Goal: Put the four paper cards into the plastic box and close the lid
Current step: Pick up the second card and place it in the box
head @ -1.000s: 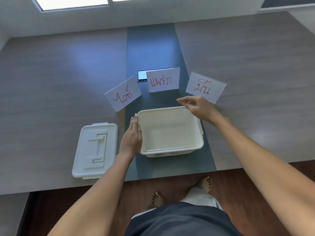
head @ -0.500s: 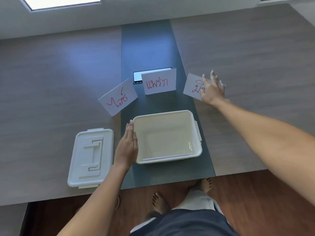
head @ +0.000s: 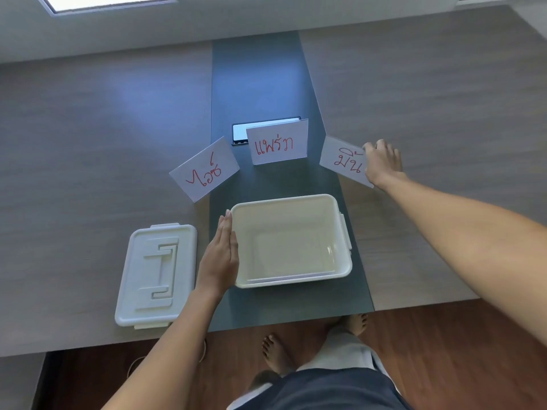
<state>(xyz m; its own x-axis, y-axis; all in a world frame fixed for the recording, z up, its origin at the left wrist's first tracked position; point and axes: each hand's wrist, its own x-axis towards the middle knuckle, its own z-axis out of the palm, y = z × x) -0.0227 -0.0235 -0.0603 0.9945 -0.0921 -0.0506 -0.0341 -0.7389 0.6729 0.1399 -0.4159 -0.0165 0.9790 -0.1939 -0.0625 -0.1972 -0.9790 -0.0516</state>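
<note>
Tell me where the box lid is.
The lid lies flat on the table, left of the open box, just beyond the left hand.

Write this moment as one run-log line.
right hand: grasping right card | left hand: flat against box | lid: off, left of box

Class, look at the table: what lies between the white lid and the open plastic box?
In the head view, the person's left hand lies between the lid and the plastic box, held flat against the box's left wall. Nothing else sits in that gap.
</note>
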